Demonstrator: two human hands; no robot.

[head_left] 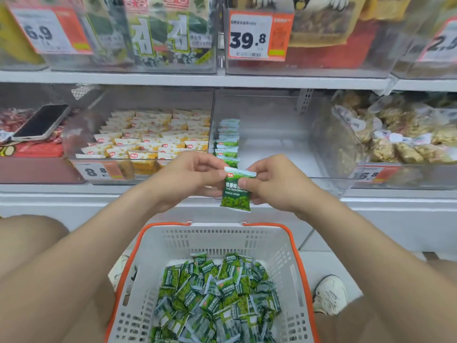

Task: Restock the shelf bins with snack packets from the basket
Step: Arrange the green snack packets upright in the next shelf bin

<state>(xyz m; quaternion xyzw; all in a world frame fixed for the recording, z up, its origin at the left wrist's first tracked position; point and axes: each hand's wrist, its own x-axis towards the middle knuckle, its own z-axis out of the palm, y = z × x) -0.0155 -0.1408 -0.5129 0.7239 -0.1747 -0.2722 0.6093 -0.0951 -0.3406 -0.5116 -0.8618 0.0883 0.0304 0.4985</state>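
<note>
The left hand and the right hand are together holding one green packet upright above the basket, in front of the shelf. The left hand is pinching its upper left edge with curled fingers. The right hand is pinching its right side between thumb and fingers. A heap of the same packets is lying in the basket. Behind the hands, a clear bin is holding a short row of green packets along its left wall. The neighbouring bin on the left is holding yellow packets.
</note>
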